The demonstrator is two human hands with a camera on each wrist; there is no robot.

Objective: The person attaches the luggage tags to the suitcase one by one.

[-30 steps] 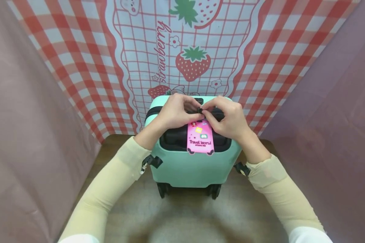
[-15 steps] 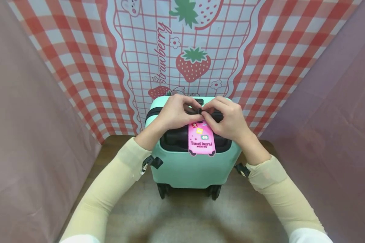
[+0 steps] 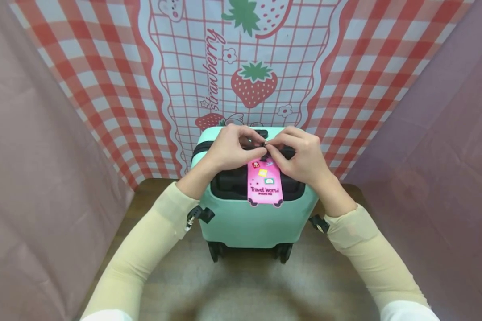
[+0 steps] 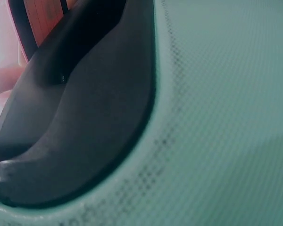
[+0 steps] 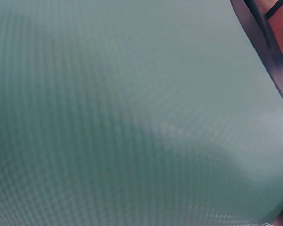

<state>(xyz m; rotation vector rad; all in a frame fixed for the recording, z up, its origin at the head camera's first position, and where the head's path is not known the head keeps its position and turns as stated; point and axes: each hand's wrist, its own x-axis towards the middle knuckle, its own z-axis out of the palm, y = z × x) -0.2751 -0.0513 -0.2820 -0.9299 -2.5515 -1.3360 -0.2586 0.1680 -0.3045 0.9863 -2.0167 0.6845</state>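
Observation:
A mint-green suitcase (image 3: pixel 257 225) stands upright in the head view, its top towards me. Over its black handle recess (image 3: pixel 230 182) lies a pink luggage tag (image 3: pixel 265 189) printed "Travel World". My left hand (image 3: pixel 232 149) and right hand (image 3: pixel 302 156) meet above the tag. Thumb and fingertips of each pinch the tag's small black strap (image 3: pixel 264 157); the fingers hide most of it. The left wrist view shows the black recess (image 4: pixel 108 89) close up, with a blurred bit of hand at the left edge. Mainly the ribbed green shell (image 5: pixel 132 103) fills the right wrist view.
Behind the suitcase hangs a red-and-white checked cloth (image 3: pixel 104 80) with strawberry prints. Pinkish-grey curtains (image 3: pixel 36 178) close in both sides. Below are the suitcase's black wheels (image 3: pixel 214 252) and a wooden surface (image 3: pixel 241 290). A black telescopic-handle top (image 3: pixel 261 133) sits behind my fingers.
Both hands stay almost in place, with only small fingertip shifts at the strap. The pink tag has swung slightly right and back.

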